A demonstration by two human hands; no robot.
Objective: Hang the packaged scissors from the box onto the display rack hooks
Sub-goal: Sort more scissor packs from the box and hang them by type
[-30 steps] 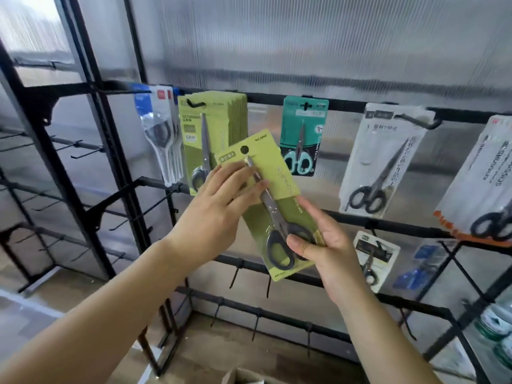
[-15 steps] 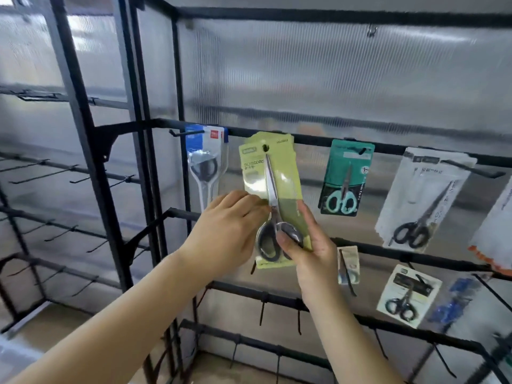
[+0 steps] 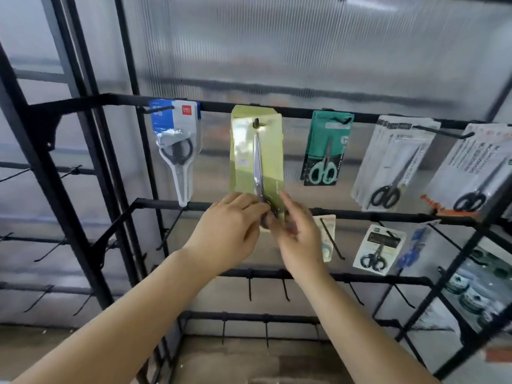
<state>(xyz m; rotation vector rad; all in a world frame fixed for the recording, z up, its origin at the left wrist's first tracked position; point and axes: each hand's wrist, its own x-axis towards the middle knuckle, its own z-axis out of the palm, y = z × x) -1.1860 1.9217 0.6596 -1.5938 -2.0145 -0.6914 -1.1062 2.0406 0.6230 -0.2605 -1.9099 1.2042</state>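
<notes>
Green pack of scissors is on the top-rail hook of the display rack. The hook tip pokes through the card's hang hole and the pack hangs upright, flat to the back panel. It sits between the blue-and-white pack on the left and the teal pack on the right.

Both hands are at the pack's bottom edge. Left hand has its fingers curled over the lower left corner, touching the card near the scissor handles. Right hand pinches the lower right edge, thumb in front. The frame is motion-blurred there, so I can't tell how firm either grip is.

Progress, as I read it: this pack looks hung, with only letting go and maybe a straighten left. Several packs already hang on the top rail, the white ones further right stacked a few deep. The second rail has a small pack and a couple more. Plenty of bare hooks on the lower rails and on the left bay.

The box isn't in view, so I can't say how many packs remain. My guess is that the job is partway done, not close to finished.
</notes>
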